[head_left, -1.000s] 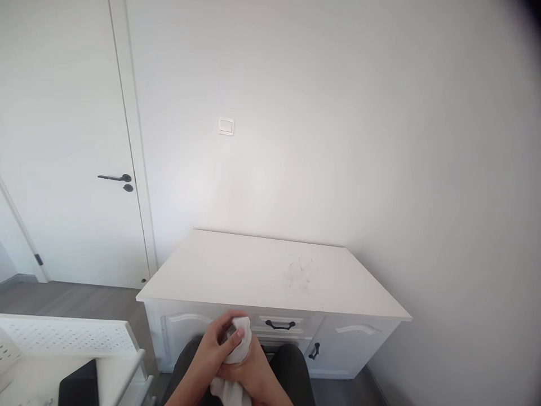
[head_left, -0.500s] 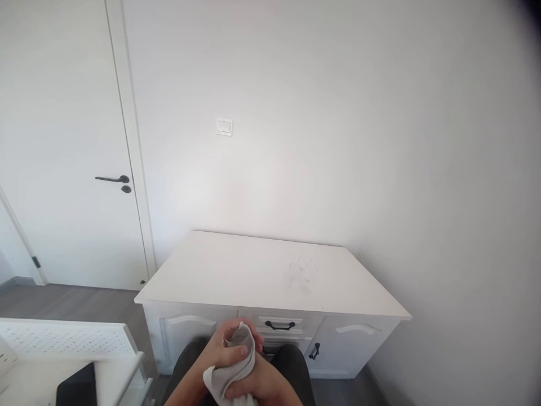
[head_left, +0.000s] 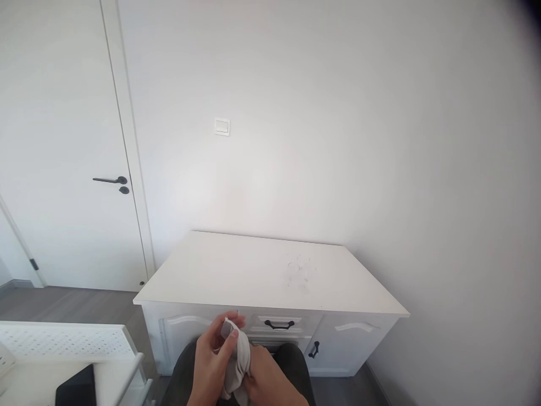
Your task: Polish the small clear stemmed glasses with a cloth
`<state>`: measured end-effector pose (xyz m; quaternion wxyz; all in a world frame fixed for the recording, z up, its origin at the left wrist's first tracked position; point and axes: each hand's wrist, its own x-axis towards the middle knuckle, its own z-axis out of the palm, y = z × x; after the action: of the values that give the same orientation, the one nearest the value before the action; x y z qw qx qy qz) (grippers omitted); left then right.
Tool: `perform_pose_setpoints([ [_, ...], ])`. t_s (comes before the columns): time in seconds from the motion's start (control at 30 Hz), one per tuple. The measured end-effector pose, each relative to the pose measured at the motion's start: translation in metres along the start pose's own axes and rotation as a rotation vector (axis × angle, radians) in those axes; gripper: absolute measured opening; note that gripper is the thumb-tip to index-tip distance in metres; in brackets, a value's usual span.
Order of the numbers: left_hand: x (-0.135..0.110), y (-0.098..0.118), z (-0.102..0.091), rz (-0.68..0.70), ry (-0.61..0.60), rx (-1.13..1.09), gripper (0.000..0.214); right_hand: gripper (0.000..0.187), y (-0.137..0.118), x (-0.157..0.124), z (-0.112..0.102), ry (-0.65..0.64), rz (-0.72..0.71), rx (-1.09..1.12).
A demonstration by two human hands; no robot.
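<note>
A light grey cloth point(head_left: 242, 361) is bunched between my two hands, low in front of the white cabinet. My left hand point(head_left: 211, 355) grips its upper end, thumb on the near side and fingers curled behind. On the cloth's right side, my right hand point(head_left: 266, 372) is closed round the lower folds, its fingers mostly hidden. The cabinet top point(head_left: 236, 270) lies beyond my hands and bears a patch of grey smudges point(head_left: 300, 273) right of its middle.
The cabinet has a drawer with a black handle point(head_left: 279, 325) and a door handle point(head_left: 314, 349). At lower left stands a white desk point(head_left: 34, 369) with a dark flat object point(head_left: 76, 388) on it. A door point(head_left: 63, 141) and a light switch point(head_left: 222, 127) are beyond.
My left hand has turned more upright and moved slightly left along the cloth. The cloth is twisted into a narrower bundle, with my right hand now further behind it.
</note>
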<state>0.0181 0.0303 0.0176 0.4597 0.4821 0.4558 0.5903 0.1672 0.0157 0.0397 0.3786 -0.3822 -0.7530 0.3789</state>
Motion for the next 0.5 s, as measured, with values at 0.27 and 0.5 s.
perform_pose_setpoints([
  [0.27,-0.018,0.016,0.017,0.091,0.057,0.075,0.037,0.085,0.053,-0.015,0.023,0.239,-0.011,-0.284],
  [0.5,-0.002,0.019,0.019,0.003,0.102,0.008,0.032,0.088,0.077,-0.018,0.044,0.356,-0.238,-0.440],
])
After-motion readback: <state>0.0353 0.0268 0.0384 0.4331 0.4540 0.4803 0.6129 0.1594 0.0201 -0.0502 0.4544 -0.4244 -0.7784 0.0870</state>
